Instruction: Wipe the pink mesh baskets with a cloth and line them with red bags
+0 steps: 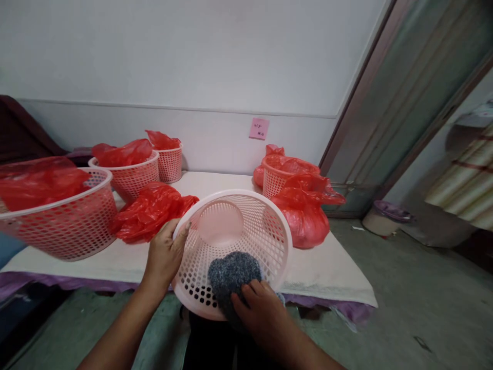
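We observe one pale pink basket (265, 234) in hand, round-mouthed and tapering to a smooth, solid disc at its base. Its mouth is tilted towards us, above the front edge of the counter (331, 275). A grey cloth (233, 275), speckled dark and light, bunches inside the lower wall and reaches the near rim.

Our left grip (165, 252) is closed around the rim at the left, with the thumb on the inner face. Our right grip (264, 311) is bent over the cloth, its fingers curled into the fabric.

Materials: the basket is moulded plastic with a perforated wall and a thick, rounded rim. The cloth has a nubby, soft texture. The counter carries a white cover over purple fabric (348, 311).

Quantities: we count four further perforated baskets, three at the left (88, 221) (134, 182) (171, 164) and one at the right (269, 180), each with thin, wrinkled red plastic at its mouth. One crumpled red bag (150, 216) lies at the left; one rounded, full red bag (304, 221) sits at the right. One pink note (259, 128) is on the wall (215, 61).
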Demonstrator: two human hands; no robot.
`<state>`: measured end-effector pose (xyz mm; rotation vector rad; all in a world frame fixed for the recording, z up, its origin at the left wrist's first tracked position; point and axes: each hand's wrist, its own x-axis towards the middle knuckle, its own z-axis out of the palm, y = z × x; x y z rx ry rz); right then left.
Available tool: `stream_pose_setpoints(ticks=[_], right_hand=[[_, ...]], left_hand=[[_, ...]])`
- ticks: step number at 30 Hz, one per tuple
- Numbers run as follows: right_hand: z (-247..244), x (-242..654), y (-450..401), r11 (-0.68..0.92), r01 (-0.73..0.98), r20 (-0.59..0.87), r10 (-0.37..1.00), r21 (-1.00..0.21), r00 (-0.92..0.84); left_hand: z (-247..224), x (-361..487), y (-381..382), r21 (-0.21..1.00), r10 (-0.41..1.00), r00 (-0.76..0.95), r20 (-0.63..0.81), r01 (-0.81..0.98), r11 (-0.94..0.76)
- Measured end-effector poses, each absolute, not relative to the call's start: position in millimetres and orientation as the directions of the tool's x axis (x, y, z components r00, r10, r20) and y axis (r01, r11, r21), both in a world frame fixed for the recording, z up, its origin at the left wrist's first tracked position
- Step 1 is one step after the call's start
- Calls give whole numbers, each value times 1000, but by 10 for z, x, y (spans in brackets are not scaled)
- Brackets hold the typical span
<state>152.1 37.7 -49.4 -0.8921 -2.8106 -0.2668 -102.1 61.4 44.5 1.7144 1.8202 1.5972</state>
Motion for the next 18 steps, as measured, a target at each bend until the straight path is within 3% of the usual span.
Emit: stream_pose_setpoints(ticks=[3,7,10,12,15,18], right_hand=[[-442,1386,301,797,603,271,577,16,-770],[-216,1078,250,718,639,311,696,-278,-647],[-115,827,254,660,567,363,748,-493,-555],[-118,723,252,647,492,380,752,-583,-538],[-169,720,242,664,406,352,707,-627,-613],[-217,856,264,690,468,230,666,-553,-710]], left_hand=[[313,-993,502,787,769,-411,490,588,-188],[8,-712,230,876,816,-447,366,461,-141],[-127,-506,59,960,837,-493,238,252,-125],[-137,-476,2,963,809,-541,232,245,-112],[-87,-574,-4,940,797,-534,281,320,-116],[-32,-714,48,899,775,-511,372,406,-164]])
